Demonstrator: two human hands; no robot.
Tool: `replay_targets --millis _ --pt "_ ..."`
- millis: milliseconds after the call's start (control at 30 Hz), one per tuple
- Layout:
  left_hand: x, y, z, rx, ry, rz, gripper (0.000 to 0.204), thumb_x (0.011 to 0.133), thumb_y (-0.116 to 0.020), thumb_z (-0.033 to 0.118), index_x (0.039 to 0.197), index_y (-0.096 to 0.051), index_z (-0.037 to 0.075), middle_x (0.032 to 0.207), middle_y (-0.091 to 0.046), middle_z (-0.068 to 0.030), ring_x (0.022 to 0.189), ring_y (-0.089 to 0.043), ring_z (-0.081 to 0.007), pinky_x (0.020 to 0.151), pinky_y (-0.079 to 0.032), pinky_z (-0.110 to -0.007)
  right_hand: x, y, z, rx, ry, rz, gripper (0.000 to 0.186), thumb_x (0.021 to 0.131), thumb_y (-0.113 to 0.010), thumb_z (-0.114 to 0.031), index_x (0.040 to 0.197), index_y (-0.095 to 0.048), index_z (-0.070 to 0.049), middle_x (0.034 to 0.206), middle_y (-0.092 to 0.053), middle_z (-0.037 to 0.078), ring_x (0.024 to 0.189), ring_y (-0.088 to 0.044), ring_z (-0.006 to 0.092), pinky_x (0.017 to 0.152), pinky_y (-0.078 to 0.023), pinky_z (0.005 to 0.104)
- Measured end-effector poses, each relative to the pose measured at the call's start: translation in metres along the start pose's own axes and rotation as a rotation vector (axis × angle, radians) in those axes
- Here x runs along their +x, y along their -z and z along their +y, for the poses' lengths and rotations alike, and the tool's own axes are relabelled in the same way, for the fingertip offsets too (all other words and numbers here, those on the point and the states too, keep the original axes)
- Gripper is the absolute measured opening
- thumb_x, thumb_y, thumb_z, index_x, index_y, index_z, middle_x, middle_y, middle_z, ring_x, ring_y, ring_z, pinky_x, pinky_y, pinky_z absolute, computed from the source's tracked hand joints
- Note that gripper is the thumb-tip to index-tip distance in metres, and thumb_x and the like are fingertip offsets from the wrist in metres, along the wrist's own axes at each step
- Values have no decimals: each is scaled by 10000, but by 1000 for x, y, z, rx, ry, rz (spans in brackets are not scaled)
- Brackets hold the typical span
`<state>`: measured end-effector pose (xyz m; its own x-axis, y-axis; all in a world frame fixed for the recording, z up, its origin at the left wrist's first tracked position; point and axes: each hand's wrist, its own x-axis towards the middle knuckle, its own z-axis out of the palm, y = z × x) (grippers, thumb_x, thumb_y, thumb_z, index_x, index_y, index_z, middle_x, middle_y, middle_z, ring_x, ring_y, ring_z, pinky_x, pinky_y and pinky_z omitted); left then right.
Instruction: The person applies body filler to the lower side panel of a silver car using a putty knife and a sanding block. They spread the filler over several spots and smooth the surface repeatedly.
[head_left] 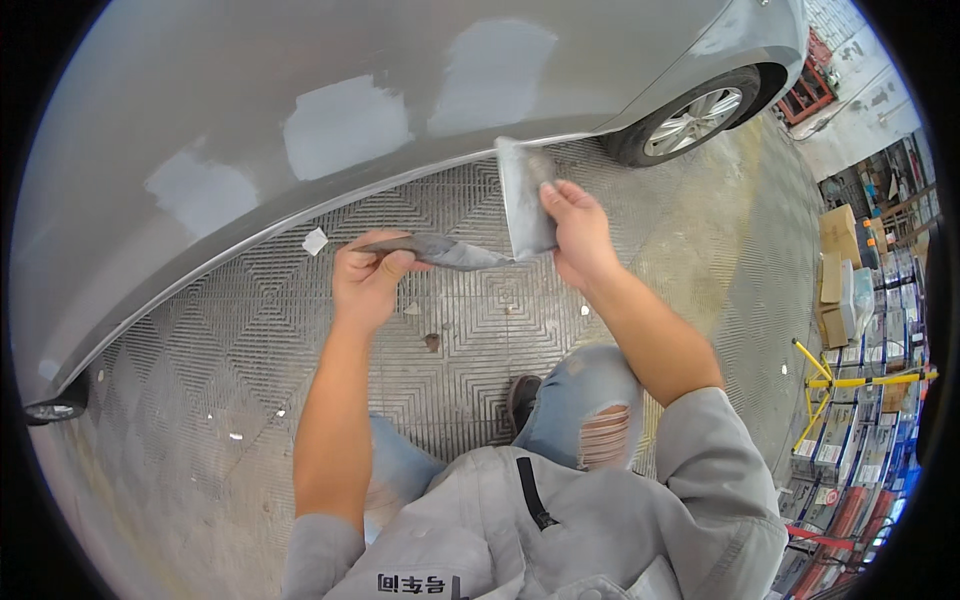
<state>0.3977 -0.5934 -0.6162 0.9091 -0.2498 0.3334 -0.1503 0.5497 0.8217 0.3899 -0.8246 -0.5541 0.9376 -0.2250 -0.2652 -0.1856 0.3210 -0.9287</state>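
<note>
The left hand (368, 283) is closed around the handle end of a putty knife (440, 252), whose flat blade is smeared all over with grey body filler and points toward the right hand. The right hand (575, 232) pinches a second tool, a broad putty spreader (524, 195), by its right edge, thumb in front and fingers behind; it stands nearly upright, a pale grey, slightly tapered sheet with a darker grey smudge of filler near its top corner. The tip of the putty knife touches the lower edge of the spreader, so the two tools meet in an L-shape. Both are held just in front of the car's side panel (200, 110), below its lower sill line and above the floor grating (470, 340). The panel is silver-grey and carries several lighter, matt patches of dried filler or primer (345, 125), directly above the two tools. To the right of the spreader, along the same sill, sits the car's wheel (695, 120) with its spoked alloy rim. A small white scrap (315, 241) lies on the grating just left of the left hand. Below the tools, the person's knee in torn blue jeans (590, 410) shows.
</note>
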Motion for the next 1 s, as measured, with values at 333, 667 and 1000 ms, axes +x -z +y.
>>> replay_targets --millis 333,667,1000 --pt "2 -19 -9 -127 181 232 179 882 -536 104 1036 -572 19 938 -633 -82 749 -642 -161 592 -571 -271 -19 -6 -2 -337 674 -482 139 892 -500 -52 989 -586 0 899 -636 52 788 -552 76 714 -471 256" --pt "7 14 24 -312 6 419 200 907 -497 134 1067 -544 23 968 -629 -96 776 -648 -193 624 -579 -324 24 43 17 -699 364 11 206 891 -516 -98 1071 -563 -7 955 -626 42 841 -582 153 762 -463 286" --pt "-11 32 31 -175 28 426 224 904 -506 165 1076 -526 24 949 -627 -109 771 -648 -184 622 -587 -309 70 27 -66 -486 1192 184 242 835 -539 -5 1077 -540 -24 1003 -611 49 935 -582 195 815 -463 284"
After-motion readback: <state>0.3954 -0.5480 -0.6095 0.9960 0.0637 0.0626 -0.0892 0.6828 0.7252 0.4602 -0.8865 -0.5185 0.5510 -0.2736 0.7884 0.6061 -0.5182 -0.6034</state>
